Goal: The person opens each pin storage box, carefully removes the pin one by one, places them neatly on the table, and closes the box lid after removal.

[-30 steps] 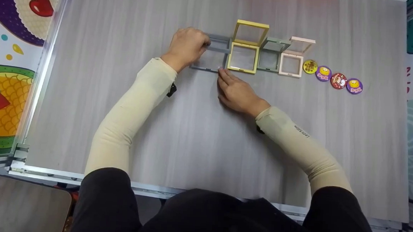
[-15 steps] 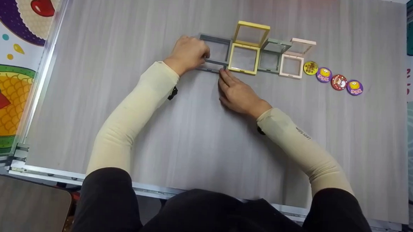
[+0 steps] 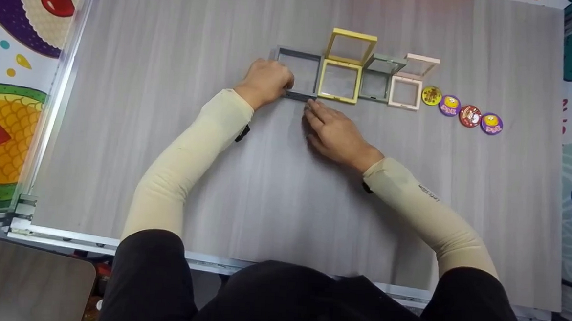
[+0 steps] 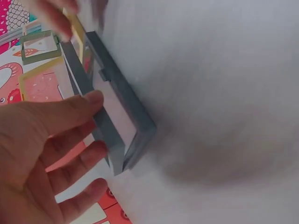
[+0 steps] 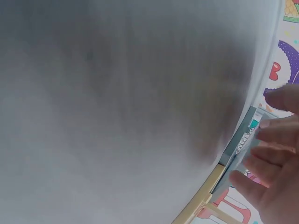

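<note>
In the head view my left hand (image 3: 267, 81) holds the left side of the lid of a grey hinged display frame (image 3: 299, 50). The left wrist view shows the thumb and fingers pinching that lid (image 4: 108, 128), which lies low over the base with a narrow gap between them. My right hand (image 3: 339, 134) is at the frame's front right corner, its fingers extended and the fingertips at or close to the edge; contact cannot be made out. To the right stands a yellow display frame (image 3: 322, 79) with its lid raised.
Right of the yellow frame are a green frame (image 3: 373, 97) and a pink frame (image 3: 404, 106), both with lids up. Several round badges continue the row, including a yellow badge (image 3: 431, 95) and a red badge (image 3: 470, 116). All lie on the grey wood-grain table (image 3: 274, 194).
The grey frame's lid has swung down from raised to nearly flat, with my left hand moving toward the body along with it. My right hand has drawn back slightly.
</note>
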Motion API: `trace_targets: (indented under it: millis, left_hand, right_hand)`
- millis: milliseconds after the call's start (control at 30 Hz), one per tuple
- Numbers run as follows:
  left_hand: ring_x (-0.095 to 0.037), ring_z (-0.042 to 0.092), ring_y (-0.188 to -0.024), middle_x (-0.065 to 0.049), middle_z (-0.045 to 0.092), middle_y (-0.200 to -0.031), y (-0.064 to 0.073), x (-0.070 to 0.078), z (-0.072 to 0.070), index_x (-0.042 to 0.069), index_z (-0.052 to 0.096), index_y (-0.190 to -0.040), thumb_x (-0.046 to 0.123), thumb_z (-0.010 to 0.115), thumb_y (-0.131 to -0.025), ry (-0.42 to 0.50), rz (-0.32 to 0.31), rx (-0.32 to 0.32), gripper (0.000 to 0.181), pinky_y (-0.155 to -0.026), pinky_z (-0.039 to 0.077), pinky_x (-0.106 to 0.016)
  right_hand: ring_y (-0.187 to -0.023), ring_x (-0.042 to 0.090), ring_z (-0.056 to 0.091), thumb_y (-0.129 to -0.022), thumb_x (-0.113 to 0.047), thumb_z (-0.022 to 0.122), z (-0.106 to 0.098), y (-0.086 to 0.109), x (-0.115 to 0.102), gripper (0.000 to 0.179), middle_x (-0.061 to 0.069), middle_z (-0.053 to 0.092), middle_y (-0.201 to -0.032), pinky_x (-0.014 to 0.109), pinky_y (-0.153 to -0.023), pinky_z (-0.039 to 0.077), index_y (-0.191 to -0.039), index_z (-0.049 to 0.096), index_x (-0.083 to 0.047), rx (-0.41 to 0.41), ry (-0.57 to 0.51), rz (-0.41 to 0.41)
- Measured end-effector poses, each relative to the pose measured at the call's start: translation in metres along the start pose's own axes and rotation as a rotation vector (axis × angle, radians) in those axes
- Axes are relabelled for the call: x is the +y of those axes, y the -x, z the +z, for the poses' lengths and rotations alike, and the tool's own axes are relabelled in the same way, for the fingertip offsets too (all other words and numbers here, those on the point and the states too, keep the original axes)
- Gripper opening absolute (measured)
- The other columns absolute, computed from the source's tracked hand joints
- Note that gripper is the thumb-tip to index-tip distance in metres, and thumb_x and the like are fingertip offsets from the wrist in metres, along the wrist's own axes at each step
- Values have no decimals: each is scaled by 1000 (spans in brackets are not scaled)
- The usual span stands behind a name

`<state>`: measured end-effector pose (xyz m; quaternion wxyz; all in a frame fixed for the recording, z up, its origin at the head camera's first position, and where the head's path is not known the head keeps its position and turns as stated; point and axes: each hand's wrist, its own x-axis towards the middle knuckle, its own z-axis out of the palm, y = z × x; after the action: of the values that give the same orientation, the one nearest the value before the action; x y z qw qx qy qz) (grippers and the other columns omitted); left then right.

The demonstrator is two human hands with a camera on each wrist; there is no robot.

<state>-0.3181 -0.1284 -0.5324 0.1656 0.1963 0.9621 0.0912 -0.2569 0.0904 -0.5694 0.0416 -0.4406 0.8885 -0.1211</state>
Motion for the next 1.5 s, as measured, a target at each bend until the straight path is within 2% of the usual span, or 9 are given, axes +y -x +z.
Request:
trace_targets:
  millis: [133,300,400,633,967,1167,1333,1433,1500]
  left_hand:
    - [-29,64,-105,-8,71,-113,0,-1,4,14,73,-105,10,62,-87,-18,2,-3,22,-90,48,-49]
    - [-30,64,-106,-8,71,-114,0,-1,6,14,73,-106,11,62,-87,-20,-1,-5,22,-91,49,-48]
    - [-30,64,-106,-8,71,-113,0,0,8,14,73,-106,10,62,-87,-14,2,-5,22,-91,49,-48]
    - [-29,65,-103,-7,72,-111,0,-2,11,13,74,-103,8,63,-86,4,-1,18,21,-90,50,-47]
    - [-30,65,-102,-7,72,-111,-1,-3,13,13,74,-103,11,66,-85,9,-13,11,20,-88,49,-47]
    - [-29,65,-104,-7,71,-112,0,-3,13,13,73,-105,11,66,-85,9,-17,15,21,-89,49,-47]
    - [-30,65,-104,-9,71,-111,1,-2,15,12,73,-104,10,65,-85,9,-19,21,21,-88,50,-47]
    - [-30,65,-104,-9,71,-111,0,-2,15,12,73,-105,10,64,-85,17,-20,10,21,-88,50,-47]
    - [-30,64,-105,-9,71,-112,0,-2,13,12,72,-105,10,64,-85,25,-28,-7,22,-89,50,-48]
  right_hand:
    - [-138,37,38,-92,-19,58,-2,-5,-1,56,24,36,-149,48,-110,37,-138,42,7,21,-9,22]
    - [-144,35,28,-93,-22,57,-1,-11,0,63,23,28,-154,47,-115,31,-143,34,8,-92,8,62]
    - [-144,35,27,-93,-24,57,0,-11,0,63,23,27,-154,47,-116,29,-142,33,9,-130,11,64]
    - [-143,36,28,-94,-23,56,-1,-13,1,62,25,28,-153,45,-116,29,-142,33,11,-126,-11,50]
    - [-142,37,29,-93,-21,57,0,-14,2,62,26,28,-153,45,-115,31,-141,35,11,-107,-30,33]
    - [-143,37,28,-93,-21,56,-2,-16,2,61,25,27,-153,45,-115,30,-141,35,11,-124,-41,43]
    - [-142,37,30,-94,-22,56,-5,-16,6,60,26,28,-152,45,-115,31,-140,36,11,-142,-42,17]
    - [-139,37,36,-93,-21,58,-11,-18,11,56,26,36,-149,46,-113,34,-138,42,8,-82,-46,-5]
    - [-132,37,45,-92,-19,59,-19,-21,17,49,25,46,-142,46,-109,39,-134,49,5,10,-57,9]
